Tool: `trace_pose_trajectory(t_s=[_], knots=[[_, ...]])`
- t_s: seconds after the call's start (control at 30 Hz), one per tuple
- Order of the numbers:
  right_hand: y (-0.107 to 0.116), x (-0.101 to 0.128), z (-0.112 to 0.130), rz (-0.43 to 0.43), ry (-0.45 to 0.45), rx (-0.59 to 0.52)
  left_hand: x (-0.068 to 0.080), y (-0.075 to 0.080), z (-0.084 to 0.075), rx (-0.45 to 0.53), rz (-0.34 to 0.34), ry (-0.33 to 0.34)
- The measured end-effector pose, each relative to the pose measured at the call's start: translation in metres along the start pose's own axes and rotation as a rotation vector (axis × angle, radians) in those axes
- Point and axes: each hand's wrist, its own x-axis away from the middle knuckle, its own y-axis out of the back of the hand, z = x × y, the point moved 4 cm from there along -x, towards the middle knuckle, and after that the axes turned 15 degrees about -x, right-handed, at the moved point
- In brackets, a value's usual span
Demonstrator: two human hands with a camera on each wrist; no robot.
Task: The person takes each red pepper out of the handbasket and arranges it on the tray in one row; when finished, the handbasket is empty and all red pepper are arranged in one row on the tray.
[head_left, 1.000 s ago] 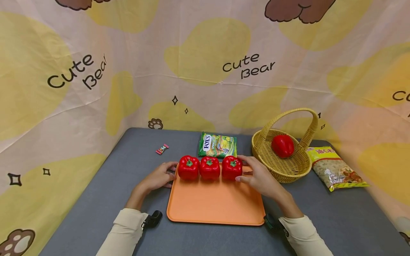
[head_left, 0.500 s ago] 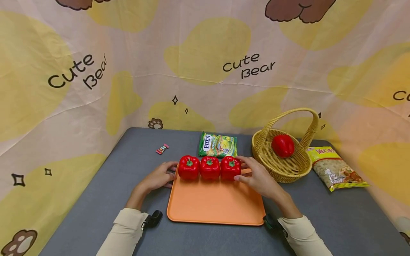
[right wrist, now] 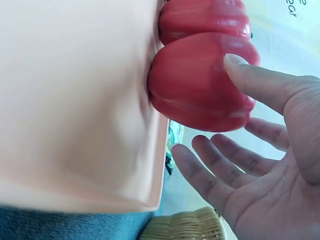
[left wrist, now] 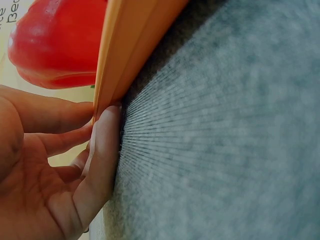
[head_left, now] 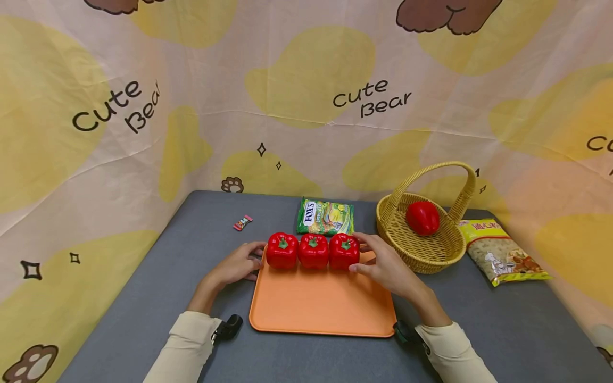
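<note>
Three red bell peppers stand in a row along the far side of an orange tray (head_left: 325, 303): the left pepper (head_left: 282, 251), the middle pepper (head_left: 313, 251) and the right pepper (head_left: 344, 252). My right hand (head_left: 385, 266) holds the right pepper, thumb on its near side and index finger behind it; the other fingers spread apart in the right wrist view. The right pepper (right wrist: 200, 82) sits against its neighbour. My left hand (head_left: 234, 264) grips the tray's left edge near the far corner, fingertips at the rim (left wrist: 107, 65) in the left wrist view.
A yellow wicker basket (head_left: 421, 260) with another red pepper (head_left: 423, 218) stands at the back right. Beside it lies a yellow food packet (head_left: 503, 252). Behind the tray is a green Fox's candy bag (head_left: 326, 216); a small wrapped candy (head_left: 242, 223) lies to the left.
My right hand has slid the right pepper slightly left, closing the gap to the middle pepper. My left hand stays in place at the tray's edge.
</note>
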Motion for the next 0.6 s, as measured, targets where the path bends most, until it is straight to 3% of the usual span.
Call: trace_pose_trajectory(t_s=[0.33,0.6], knots=[[0.015,0.003,0.006,-0.028,-0.005,0.005,-0.001,-0.001,0.0,0.02,0.013,-0.027],[0.044,0.006,0.01,-0.086,0.017,0.023,0.0,0.0,0.001,0.028,0.009,-0.022]])
